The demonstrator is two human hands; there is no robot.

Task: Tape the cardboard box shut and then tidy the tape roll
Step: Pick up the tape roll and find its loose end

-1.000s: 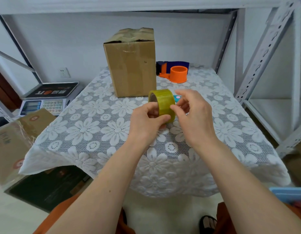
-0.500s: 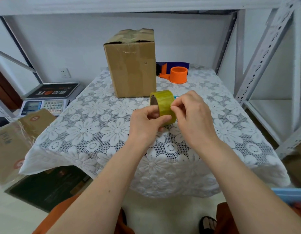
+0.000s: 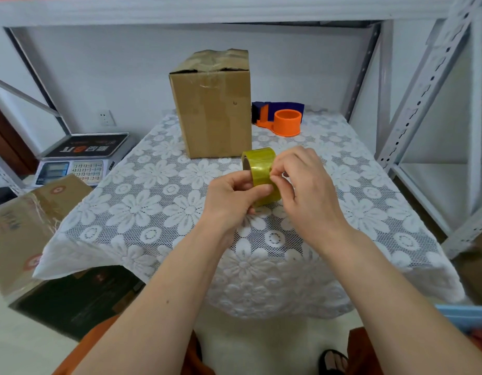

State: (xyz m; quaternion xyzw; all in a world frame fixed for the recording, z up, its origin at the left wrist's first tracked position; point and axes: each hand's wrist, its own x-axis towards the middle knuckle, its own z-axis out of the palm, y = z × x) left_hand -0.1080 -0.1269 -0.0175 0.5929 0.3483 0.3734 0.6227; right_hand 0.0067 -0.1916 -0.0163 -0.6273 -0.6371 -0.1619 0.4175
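Observation:
A tall brown cardboard box (image 3: 212,104) stands upright at the back of the table, its top flaps creased and covered with tape. In front of it I hold a yellowish roll of tape (image 3: 260,169) above the tablecloth. My left hand (image 3: 231,200) grips the roll from the left, thumb on its outer band. My right hand (image 3: 306,185) is at the roll's right side, with its fingertips curled and pinching at the tape's surface.
An orange and blue tape dispenser (image 3: 281,119) lies at the back right of the box. The table wears a white lace cloth (image 3: 142,201). A weighing scale (image 3: 83,158) and cardboard boxes (image 3: 26,226) sit to the left. A metal shelf frame (image 3: 423,85) rises on the right.
My right hand has closed in on the roll, going from spread fingers to fingertips pinching at the tape. The roll and my left hand stay almost in place.

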